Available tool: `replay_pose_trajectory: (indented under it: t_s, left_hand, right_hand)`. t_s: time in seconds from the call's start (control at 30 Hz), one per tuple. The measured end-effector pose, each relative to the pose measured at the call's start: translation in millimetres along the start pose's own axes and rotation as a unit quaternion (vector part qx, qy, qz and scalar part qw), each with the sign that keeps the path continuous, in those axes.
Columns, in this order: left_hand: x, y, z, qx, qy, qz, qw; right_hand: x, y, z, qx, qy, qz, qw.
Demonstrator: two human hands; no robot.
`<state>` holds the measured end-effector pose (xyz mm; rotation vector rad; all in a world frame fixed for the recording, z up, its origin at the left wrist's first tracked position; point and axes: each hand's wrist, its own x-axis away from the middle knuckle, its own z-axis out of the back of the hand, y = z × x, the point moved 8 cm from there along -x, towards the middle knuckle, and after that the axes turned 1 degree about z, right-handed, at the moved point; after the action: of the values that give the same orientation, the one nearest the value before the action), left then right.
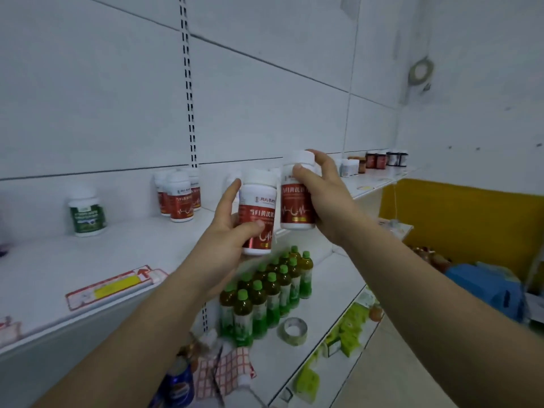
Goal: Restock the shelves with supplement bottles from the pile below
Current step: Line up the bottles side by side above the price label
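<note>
Both hands up over the upper shelf (59, 269): left hand (226, 231) wraps one red-label bottle (259, 213), thumb across its front, index finger straight up; right hand (323, 198) grips a second red-label bottle (295, 195), just beside the first. Left of the hands, a cluster of matching bottles (178, 195) stands on the shelf; below them, green-capped drink bottles (265, 293), labels blurred.

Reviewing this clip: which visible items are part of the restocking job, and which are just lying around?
Part of the job:
- red-label bottle in left hand
- red-label bottle in right hand
- shelved red-label bottles
- upper shelf

Lying about:
- green-label bottle
- green-capped drink bottles
- tape roll
- checked cloth
</note>
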<state>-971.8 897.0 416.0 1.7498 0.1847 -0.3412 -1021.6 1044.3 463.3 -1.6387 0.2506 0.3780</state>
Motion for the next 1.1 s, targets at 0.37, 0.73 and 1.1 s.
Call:
replay_pose_trajectory:
  t_s: [0.37,0.73,1.1]
  left_hand:
    - [-46,0,42,-0.166,0.211,0.036,0.963]
    - [-66,-9,124,-0.299,0.304,0.114,0.897]
    - [-94,-20,124,-0.34,0.379,0.107,0.854]
  right_hand:
    - [-106,39,-43,-0.015,-0.196,-0.006,0.981]
    - [-174,117,-131,0.081,-0.287,-0.008,0.955]
    - [-201,131,-164,0.145,-0.361,0.075,0.918]
